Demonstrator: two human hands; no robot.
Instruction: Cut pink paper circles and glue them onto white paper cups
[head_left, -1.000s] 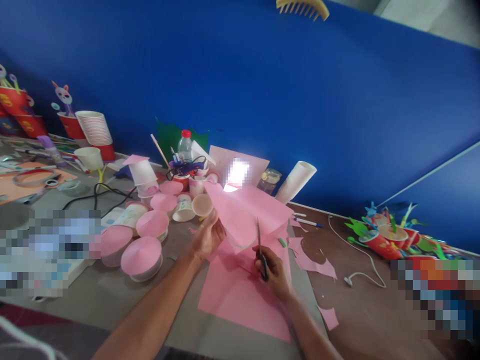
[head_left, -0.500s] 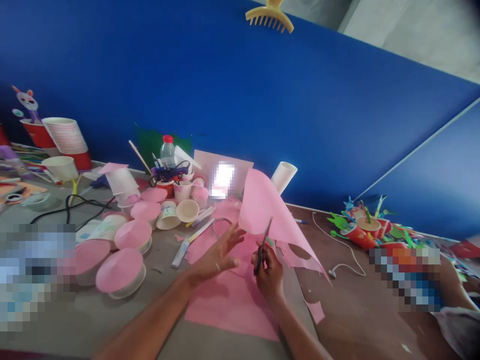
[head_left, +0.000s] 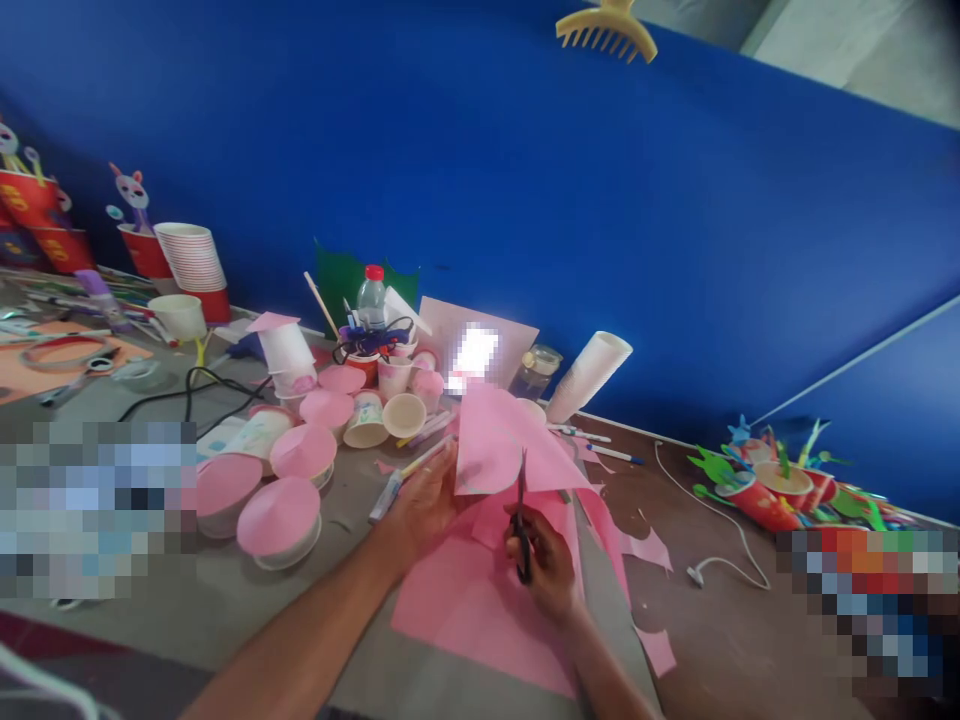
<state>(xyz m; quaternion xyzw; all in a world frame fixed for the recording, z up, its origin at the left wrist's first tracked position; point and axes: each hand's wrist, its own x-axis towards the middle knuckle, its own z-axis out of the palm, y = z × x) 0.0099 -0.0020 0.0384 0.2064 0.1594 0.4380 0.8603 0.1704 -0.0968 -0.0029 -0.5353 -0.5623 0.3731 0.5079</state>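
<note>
My left hand [head_left: 429, 508] is closed on the left edge of a raised sheet of pink paper [head_left: 489, 440], with some fingers hidden behind it. In my right hand [head_left: 549, 565] is a pair of dark scissors [head_left: 523, 540], fingers wrapped round the handles. The blades point away from me and meet the sheet's near edge, to the right of my left hand. Below both hands, a larger pink sheet [head_left: 480, 620] lies flat on the table. Pink offcuts [head_left: 646, 548] lie to the right.
Paper cups with pink round tops [head_left: 279, 515] stand to the left, near a capped bottle [head_left: 371, 300]. Behind are a glass jar [head_left: 536, 372] and a stack of white cups [head_left: 590, 375]. A white cable [head_left: 739, 530] and decorated red cups [head_left: 757, 500] lie right. A blue partition [head_left: 480, 180] closes the back.
My left hand has gone from spread fingers to gripping the pink sheet. The scissors' blades now meet that sheet, which has dropped lower. The view has turned left.
</note>
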